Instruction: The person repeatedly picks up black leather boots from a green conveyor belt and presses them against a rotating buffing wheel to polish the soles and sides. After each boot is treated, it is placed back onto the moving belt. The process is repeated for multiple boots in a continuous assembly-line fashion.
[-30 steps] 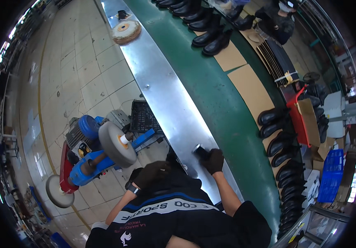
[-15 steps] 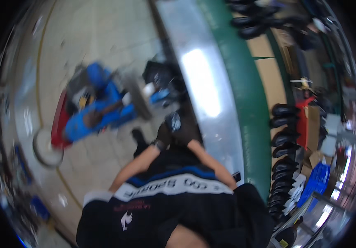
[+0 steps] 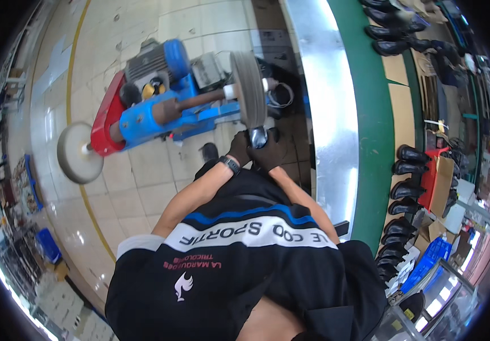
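Observation:
Both of my hands wear dark gloves and are closed round a glossy black shoe [image 3: 258,137], of which only a shiny rounded part shows between them. My left hand [image 3: 239,149] grips its left side, and my right hand [image 3: 270,153] wraps its right side. The shoe sits right at the lower rim of a grey buffing wheel [image 3: 249,91] and seems to touch it. A rusty shaft [image 3: 202,101] joins that wheel to a blue polishing machine [image 3: 142,119] with a red belt guard [image 3: 106,116]. Most of the shoe is hidden by my fingers.
At the machine's left end is a white wheel [image 3: 80,153]. A metal ledge [image 3: 333,113] runs along my right, beside a green bench [image 3: 373,142]. Several black shoes [image 3: 407,187] stand in a row there, near a red box [image 3: 435,176] and a blue crate [image 3: 427,264].
My hands have moved the shoe forward, up to the buffing wheel's lower rim; before, it was held nearer my body, apart from the wheel. The view has also shifted and become sharper.

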`<action>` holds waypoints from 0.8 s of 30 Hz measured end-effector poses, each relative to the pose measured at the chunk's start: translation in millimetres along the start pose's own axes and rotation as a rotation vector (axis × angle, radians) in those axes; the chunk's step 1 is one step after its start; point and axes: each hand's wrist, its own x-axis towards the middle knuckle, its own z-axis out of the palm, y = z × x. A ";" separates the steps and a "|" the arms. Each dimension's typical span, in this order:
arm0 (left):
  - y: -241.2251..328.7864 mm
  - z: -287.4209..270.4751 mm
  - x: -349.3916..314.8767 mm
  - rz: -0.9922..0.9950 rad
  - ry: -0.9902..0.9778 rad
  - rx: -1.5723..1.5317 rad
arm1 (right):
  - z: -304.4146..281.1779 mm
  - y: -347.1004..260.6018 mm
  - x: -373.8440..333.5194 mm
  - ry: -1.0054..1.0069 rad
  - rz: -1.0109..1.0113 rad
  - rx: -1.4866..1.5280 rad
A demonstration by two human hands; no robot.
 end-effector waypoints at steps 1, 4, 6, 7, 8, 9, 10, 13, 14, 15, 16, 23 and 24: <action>3.4 2.5 3.9 0.026 0.018 -0.090 | -2.0 3.4 -1.1 0.010 -0.010 0.060; -2.7 0.6 8.9 0.130 0.000 0.005 | 11.7 29.7 8.8 0.037 -0.084 0.046; 7.1 -7.9 7.8 0.090 0.000 -0.117 | 6.3 13.7 0.2 0.040 -0.014 0.070; 11.8 -13.1 7.3 0.105 -0.016 -0.049 | 2.9 6.1 -0.6 0.023 0.002 0.071; 13.6 -14.6 9.0 0.133 -0.026 -0.033 | 0.2 2.2 -1.0 0.000 0.019 0.076; 17.8 -16.0 8.2 0.076 -0.024 -0.097 | 0.4 2.0 -2.1 0.013 0.025 0.063; 14.4 -19.1 10.2 0.124 -0.139 0.131 | 1.2 3.8 -2.9 0.021 0.034 0.052; 11.9 -22.9 9.9 0.111 -0.189 0.072 | -1.5 0.6 -4.3 -0.012 0.069 0.058; 3.7 -21.1 10.5 0.094 -0.198 0.069 | -2.6 -3.2 -4.9 -0.036 0.078 0.043; -4.8 -20.6 11.5 0.077 -0.207 0.064 | -2.2 -5.5 -4.7 -0.047 0.079 0.042; -4.5 -23.1 10.8 0.075 -0.219 0.086 | -4.3 -9.6 -5.9 -0.054 0.085 0.068; 12.8 -29.9 16.6 0.146 -0.227 0.144 | -15.1 -17.0 -8.2 -0.077 0.079 0.146; 8.5 -28.7 16.2 0.158 -0.232 0.157 | -15.3 -16.3 -8.1 -0.081 0.074 0.153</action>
